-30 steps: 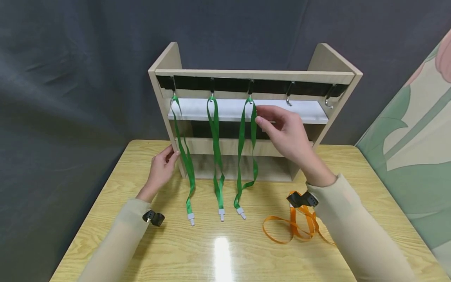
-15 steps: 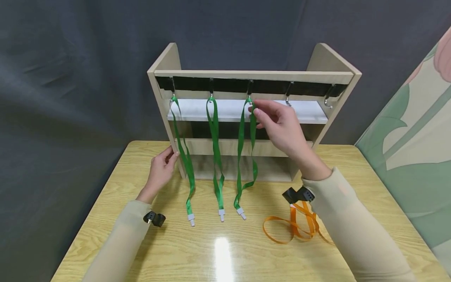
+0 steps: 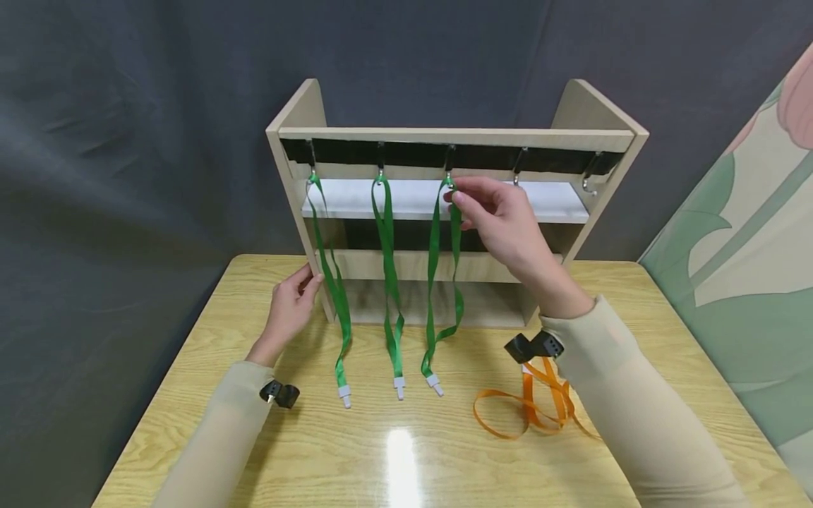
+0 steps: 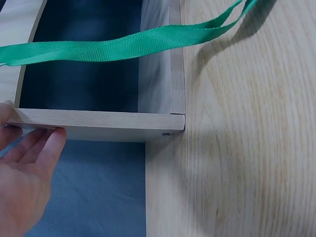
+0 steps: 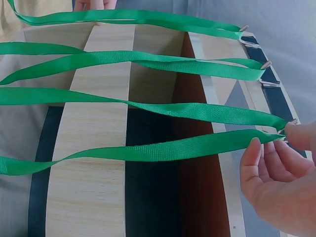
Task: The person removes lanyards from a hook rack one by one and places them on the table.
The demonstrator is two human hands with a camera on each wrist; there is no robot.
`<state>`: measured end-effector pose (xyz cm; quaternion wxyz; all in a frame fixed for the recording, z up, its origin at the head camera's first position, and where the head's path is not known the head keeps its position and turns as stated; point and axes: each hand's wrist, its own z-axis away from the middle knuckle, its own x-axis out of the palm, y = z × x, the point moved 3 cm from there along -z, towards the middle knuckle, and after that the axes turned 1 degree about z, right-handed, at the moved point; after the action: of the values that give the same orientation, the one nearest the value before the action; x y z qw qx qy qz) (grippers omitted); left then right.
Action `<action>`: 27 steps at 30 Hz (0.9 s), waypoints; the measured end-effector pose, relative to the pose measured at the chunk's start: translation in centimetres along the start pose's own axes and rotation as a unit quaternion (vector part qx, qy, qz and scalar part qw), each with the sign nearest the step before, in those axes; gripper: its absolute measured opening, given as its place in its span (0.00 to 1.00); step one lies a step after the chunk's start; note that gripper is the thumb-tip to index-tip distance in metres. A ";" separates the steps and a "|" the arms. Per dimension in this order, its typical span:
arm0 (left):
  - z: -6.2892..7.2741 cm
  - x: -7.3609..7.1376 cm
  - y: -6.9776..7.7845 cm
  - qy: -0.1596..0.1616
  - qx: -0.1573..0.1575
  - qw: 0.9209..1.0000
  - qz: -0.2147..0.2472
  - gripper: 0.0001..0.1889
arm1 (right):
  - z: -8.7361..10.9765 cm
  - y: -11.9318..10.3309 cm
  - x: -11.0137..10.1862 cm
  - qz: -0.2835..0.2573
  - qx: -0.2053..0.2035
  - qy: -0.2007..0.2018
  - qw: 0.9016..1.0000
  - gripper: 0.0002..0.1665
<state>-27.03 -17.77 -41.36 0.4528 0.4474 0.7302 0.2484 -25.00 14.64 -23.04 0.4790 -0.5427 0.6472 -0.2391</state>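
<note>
Three green lanyards hang from metal hooks on a wooden shelf unit, their white clips dangling low: a left lanyard, a middle lanyard and a third lanyard. My right hand pinches the third one close under its hook; in the right wrist view, thumb and fingertips meet the ribbon near the hook. Low on the unit's left side, my left hand grips the side panel, fingers on either side of its edge in the left wrist view.
Two more hooks on the right, a fourth hook and a fifth hook, carry nothing. An orange lanyard lies loosely looped on the wood-grain table, partly behind the right forearm. A dark curtain hangs behind.
My right hand has moved slightly left and up along the third lanyard, closer to its hook. The left hand keeps its place on the side panel.
</note>
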 end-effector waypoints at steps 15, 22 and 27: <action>0.1 0.1 -0.2 0.008 0.000 1.000 -0.007 0.19 | 0.1 -0.6 0.0 0.003 0.015 0.031 0.999 0.16; 0.1 0.1 -0.2 0.012 -0.002 1.000 -0.009 0.19 | 0.1 -0.8 0.0 0.000 0.014 0.045 0.999 0.15; 0.1 0.1 -0.1 0.012 0.004 1.000 -0.009 0.19 | 0.3 -1.1 0.0 -0.001 0.009 0.057 0.998 0.15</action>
<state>-27.04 -17.71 -41.53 0.4442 0.4397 0.7406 0.2466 -24.21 14.41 -22.30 0.4459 -0.5245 0.6708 -0.2758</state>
